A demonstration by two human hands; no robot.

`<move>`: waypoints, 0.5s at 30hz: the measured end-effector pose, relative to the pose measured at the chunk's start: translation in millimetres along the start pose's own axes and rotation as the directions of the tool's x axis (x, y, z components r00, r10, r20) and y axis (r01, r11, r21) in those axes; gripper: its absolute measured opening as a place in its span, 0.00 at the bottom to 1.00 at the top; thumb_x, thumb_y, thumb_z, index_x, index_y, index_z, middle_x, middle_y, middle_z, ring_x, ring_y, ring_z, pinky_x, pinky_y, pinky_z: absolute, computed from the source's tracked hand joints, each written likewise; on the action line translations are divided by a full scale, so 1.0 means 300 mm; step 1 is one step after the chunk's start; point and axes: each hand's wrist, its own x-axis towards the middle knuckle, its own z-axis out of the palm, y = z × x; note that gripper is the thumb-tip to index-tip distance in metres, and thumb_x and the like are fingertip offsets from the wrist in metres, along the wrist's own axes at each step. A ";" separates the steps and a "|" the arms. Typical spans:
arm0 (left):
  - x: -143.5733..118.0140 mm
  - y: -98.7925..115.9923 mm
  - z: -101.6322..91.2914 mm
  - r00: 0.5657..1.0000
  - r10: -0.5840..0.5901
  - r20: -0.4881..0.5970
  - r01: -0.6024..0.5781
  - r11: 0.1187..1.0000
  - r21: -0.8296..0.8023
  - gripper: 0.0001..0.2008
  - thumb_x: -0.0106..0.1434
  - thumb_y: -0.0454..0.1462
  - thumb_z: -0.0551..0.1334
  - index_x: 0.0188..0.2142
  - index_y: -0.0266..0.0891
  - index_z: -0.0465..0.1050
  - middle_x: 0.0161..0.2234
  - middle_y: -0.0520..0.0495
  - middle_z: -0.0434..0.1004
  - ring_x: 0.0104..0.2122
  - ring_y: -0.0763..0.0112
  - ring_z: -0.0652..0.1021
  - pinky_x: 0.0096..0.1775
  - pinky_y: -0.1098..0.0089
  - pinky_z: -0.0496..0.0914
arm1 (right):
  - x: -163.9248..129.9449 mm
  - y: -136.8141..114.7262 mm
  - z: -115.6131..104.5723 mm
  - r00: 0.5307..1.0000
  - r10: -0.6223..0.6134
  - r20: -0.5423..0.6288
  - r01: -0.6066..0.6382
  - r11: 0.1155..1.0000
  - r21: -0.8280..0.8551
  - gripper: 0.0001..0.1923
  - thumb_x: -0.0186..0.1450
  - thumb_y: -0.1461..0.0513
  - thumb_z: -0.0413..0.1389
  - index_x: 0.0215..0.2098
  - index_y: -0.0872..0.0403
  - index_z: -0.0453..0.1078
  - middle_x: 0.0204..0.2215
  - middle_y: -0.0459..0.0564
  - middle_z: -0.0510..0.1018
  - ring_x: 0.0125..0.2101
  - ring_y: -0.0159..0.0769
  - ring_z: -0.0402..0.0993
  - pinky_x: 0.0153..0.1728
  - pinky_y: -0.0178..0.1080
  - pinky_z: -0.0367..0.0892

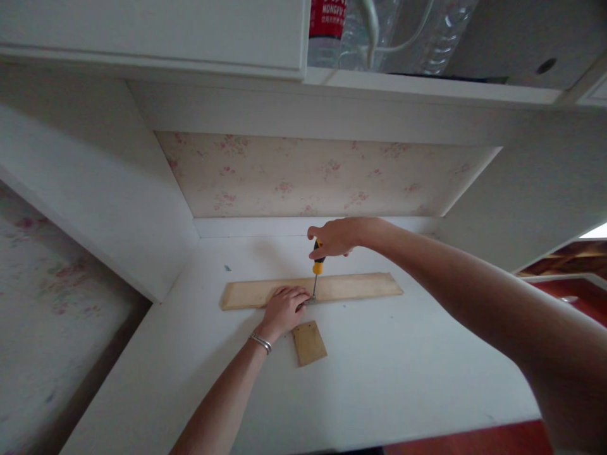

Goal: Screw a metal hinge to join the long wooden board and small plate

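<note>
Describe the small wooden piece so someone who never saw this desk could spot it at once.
On the white desk, under the floral back panel, a long wooden strip lies crosswise where the left hand presses and the right hand holds a screwdriver. Just nearer the person lies the small wooden piece: short, squarish, darker, lying loose and untouched.

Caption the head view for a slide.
Right hand drives screwdriver into wooden strip, steadied by left hand.

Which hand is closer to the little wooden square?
Left. The left hand rests on the long plank just above the small wooden square; the right hand grips the screwdriver farther back.
</note>
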 end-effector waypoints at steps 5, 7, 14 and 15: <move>-0.001 0.003 -0.003 1.000 0.013 -0.014 -0.013 1.000 -0.001 0.16 0.58 0.33 0.60 0.46 0.47 0.72 0.48 0.52 0.73 0.47 0.69 0.70 0.53 0.64 0.58 | 0.006 0.003 0.010 0.999 0.043 -0.015 -0.044 0.997 -0.061 0.30 0.61 0.43 0.45 0.46 0.57 0.68 0.26 0.54 0.76 0.23 0.37 0.72 0.27 0.39 0.61; -0.002 0.005 -0.007 1.000 0.013 -0.012 -0.013 1.000 -0.001 0.16 0.58 0.33 0.60 0.46 0.47 0.72 0.48 0.52 0.73 0.47 0.68 0.70 0.54 0.63 0.58 | 0.006 0.007 0.016 0.997 0.033 -0.065 -0.036 0.998 -0.048 0.33 0.59 0.41 0.46 0.49 0.56 0.66 0.27 0.54 0.76 0.25 0.39 0.72 0.27 0.39 0.61; -0.002 0.005 -0.009 1.000 0.003 0.002 -0.003 1.000 -0.004 0.16 0.57 0.33 0.61 0.46 0.47 0.72 0.48 0.52 0.73 0.47 0.68 0.70 0.53 0.63 0.58 | 0.004 0.011 0.031 0.994 0.055 -0.091 -0.063 0.994 -0.088 0.30 0.57 0.41 0.47 0.43 0.55 0.69 0.32 0.58 0.76 0.29 0.42 0.72 0.26 0.39 0.60; -0.001 0.005 -0.009 1.000 0.001 0.001 -0.001 1.000 -0.006 0.16 0.57 0.33 0.61 0.46 0.47 0.72 0.48 0.52 0.73 0.48 0.68 0.70 0.53 0.63 0.58 | 0.004 0.013 0.033 0.992 0.066 -0.105 -0.074 0.995 -0.071 0.32 0.57 0.39 0.46 0.44 0.55 0.68 0.32 0.58 0.76 0.29 0.43 0.72 0.26 0.39 0.60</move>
